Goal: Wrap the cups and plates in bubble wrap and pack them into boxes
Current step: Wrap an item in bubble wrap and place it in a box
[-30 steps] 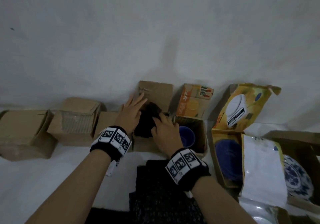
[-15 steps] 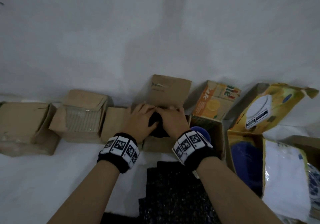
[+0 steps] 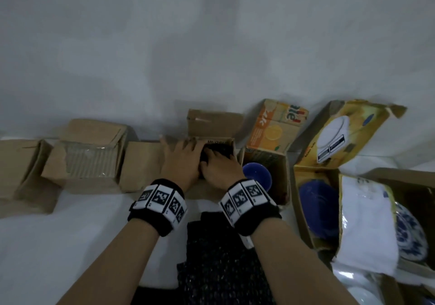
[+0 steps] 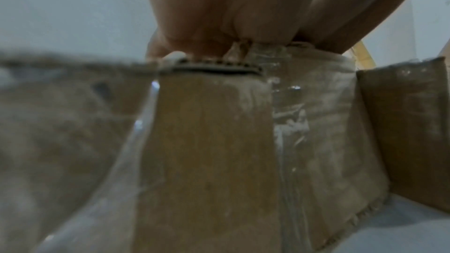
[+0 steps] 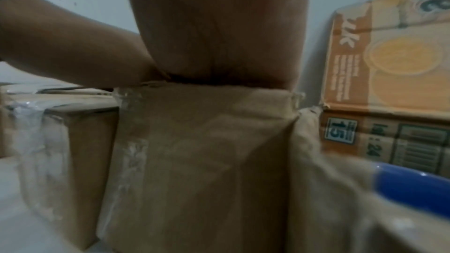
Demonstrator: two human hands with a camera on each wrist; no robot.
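A small brown cardboard box [image 3: 214, 123] stands open against the wall, and a bundle in dark bubble wrap [image 3: 222, 149] sits inside it. My left hand [image 3: 181, 161] lies flat over the bundle's left side and the box's left flap, fingers straight. My right hand [image 3: 220, 167] reaches in from the front with its fingers curled down onto the bundle. In the wrist views the left hand [image 4: 231, 16] and right hand [image 5: 219, 26] go over the box front [image 5: 199, 151], with the fingertips hidden inside. A blue cup [image 3: 256, 175] sits in the neighbouring orange box [image 3: 273, 135].
A black bubble wrap sheet [image 3: 219, 257] lies on the white surface between my forearms. Brown boxes [image 3: 87, 156] line the wall to the left. To the right, a yellow box [image 3: 303, 210] holds a blue plate [image 3: 320, 208], next to a white cloth [image 3: 364, 222] and a patterned plate [image 3: 410, 231].
Both hands have pushed the dark bundle down into the box. The left hand has come over from the flap onto the bundle's left side.
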